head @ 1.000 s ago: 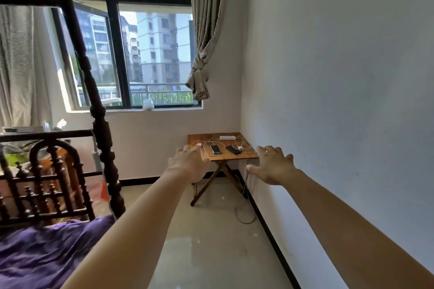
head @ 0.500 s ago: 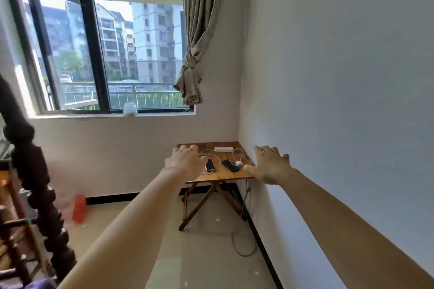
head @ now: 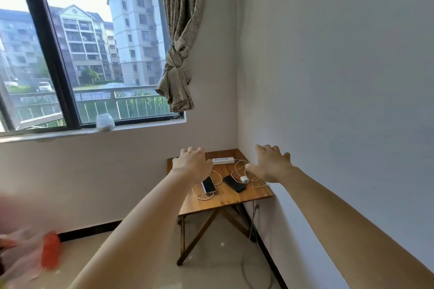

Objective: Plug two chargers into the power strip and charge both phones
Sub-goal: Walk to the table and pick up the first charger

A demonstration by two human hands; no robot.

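The white rectangular power strip (head: pixel 223 160) lies at the back of the small wooden folding bench (head: pixel 234 197), long axis left-right. Two dark phones (head: pixel 208 184) lie slanted nearer. Left hand (head: pixel 191 166) and right hand (head: pixel 270 165) hover open, empty; the bench looms larger than before.

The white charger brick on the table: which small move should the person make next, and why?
Probably bring the right hand down onto the white charger brick. Both hands are open and hold nothing. The brick lies loose beside the black phone, nearest that hand, while the power strip at the back of the table shows no plug in it.
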